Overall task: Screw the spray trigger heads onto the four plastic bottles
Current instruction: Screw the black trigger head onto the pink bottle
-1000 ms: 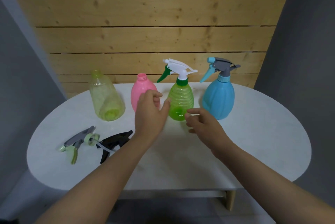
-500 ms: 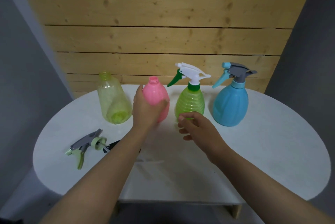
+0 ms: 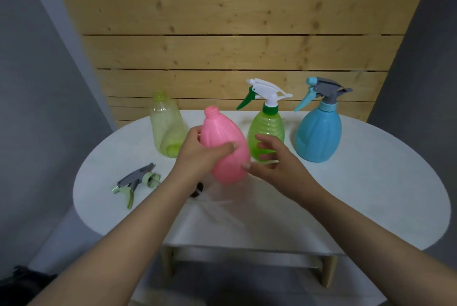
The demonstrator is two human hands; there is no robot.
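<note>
My left hand [image 3: 201,151] grips the pink bottle [image 3: 226,147], which has no head on its neck and is lifted and tilted above the white table [image 3: 371,194]. My right hand [image 3: 274,164] is beside the bottle's lower right, fingers spread, thumb touching it. A pale yellow-green bottle [image 3: 167,127] without a head stands at the back left. The green bottle [image 3: 267,127] carries a white and green trigger head, and the blue bottle [image 3: 319,132] a grey and blue one. A grey and light green trigger head [image 3: 134,182] lies at the left. A black trigger head [image 3: 197,189] is mostly hidden under my left forearm.
A wooden slat wall [image 3: 235,46] rises behind the table. Grey walls stand on both sides. The table's front edge is close to my forearms, with wooden legs below it.
My left hand has closed on the pink bottle and lifted it toward me, tilting it. My right hand has moved in beside it. The view has shifted left.
</note>
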